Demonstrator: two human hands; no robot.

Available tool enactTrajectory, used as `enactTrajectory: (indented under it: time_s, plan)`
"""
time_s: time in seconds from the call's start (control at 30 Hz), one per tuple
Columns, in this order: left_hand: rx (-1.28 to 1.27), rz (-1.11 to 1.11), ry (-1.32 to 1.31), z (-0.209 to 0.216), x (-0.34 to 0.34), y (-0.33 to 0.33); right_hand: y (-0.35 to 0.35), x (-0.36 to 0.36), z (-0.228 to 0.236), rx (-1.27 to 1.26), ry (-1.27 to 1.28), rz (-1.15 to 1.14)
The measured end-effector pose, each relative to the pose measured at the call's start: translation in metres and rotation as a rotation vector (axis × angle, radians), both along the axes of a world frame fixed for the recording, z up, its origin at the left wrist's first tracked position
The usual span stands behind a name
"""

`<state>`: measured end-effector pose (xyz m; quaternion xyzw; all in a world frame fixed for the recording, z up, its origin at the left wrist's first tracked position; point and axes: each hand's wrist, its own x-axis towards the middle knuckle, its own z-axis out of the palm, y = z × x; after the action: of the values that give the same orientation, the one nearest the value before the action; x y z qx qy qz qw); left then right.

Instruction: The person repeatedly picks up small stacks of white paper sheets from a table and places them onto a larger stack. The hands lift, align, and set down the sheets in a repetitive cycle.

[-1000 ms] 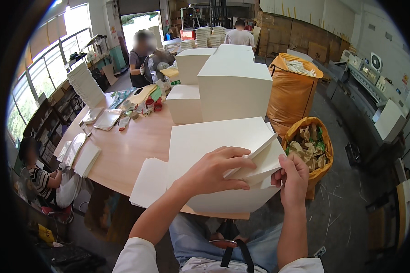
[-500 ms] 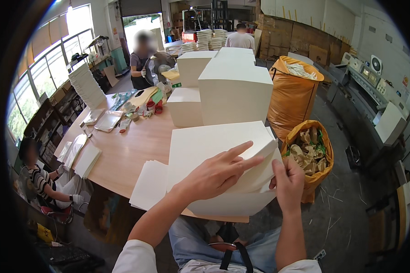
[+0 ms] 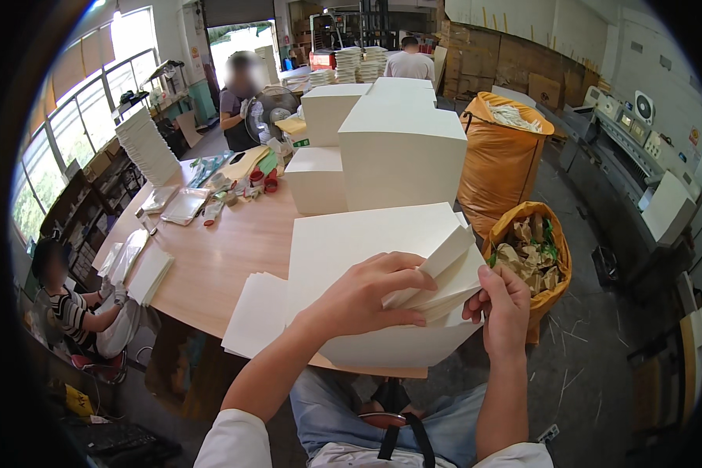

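A thick stack of large white paper sheets [image 3: 351,234] lies at the near edge of the table, its right-hand corner bent up and fanned. My right hand [image 3: 503,300] pinches the lifted corner of several sheets between thumb and fingers. Over the stack is my left hand [image 3: 370,292], its fingers bent and the thumb held apart from them, its fingertips against the curled sheets [image 3: 452,253]. Whether any sheet lies between its thumb and fingers is hard to see. A smaller pile of white paper [image 3: 256,316] sits left of the stack.
Tall blocks of white paper [image 3: 402,168] stand behind on the wooden table [image 3: 234,242]. Two orange sacks [image 3: 495,183] of scraps stand to the right. Tape and plastic packs [image 3: 186,207] lie left. One person [image 3: 86,308] sits at left; two others stand farther back.
My left hand's fingers have gone from stretched out to bent, and the thumb has spread. My right hand has shifted slightly right with the sheet corner, and the sheets fan wider.
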<state>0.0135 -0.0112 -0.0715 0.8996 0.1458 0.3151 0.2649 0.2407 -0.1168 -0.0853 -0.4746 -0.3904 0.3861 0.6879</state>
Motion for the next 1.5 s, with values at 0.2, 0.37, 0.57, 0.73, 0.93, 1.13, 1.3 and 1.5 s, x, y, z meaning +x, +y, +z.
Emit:
enactTrajectory:
  time_s: [0.2,0.37,0.57,0.73,0.93,1.13,1.3,1.5]
  plan:
    - [0.031,0.041,-0.035,0.0,0.003,-0.004,0.0,-0.001,-0.001,0.03,-0.058,-0.032]
    - [0.122,0.043,-0.031,-0.005,0.004,-0.002,0.002,-0.001,-0.003,0.03,0.035,-0.01]
    - [0.116,0.006,0.014,0.0,0.001,-0.004,0.002,-0.003,-0.001,0.064,0.16,0.023]
    - [0.067,-0.005,-0.007,-0.004,0.0,0.0,0.001,0.001,-0.005,0.067,0.117,0.024]
    - [0.065,0.04,-0.053,-0.005,0.004,-0.002,0.0,0.003,-0.014,0.065,-0.026,-0.041]
    - [0.11,-0.009,0.031,-0.004,-0.001,0.0,0.002,0.004,-0.005,0.082,0.124,0.015]
    - [0.095,-0.006,0.009,-0.001,0.001,-0.004,0.001,0.004,-0.006,0.076,0.107,0.007]
    - [0.034,-0.017,-0.011,-0.002,0.0,0.0,-0.017,-0.005,-0.034,0.274,-0.794,-0.537]
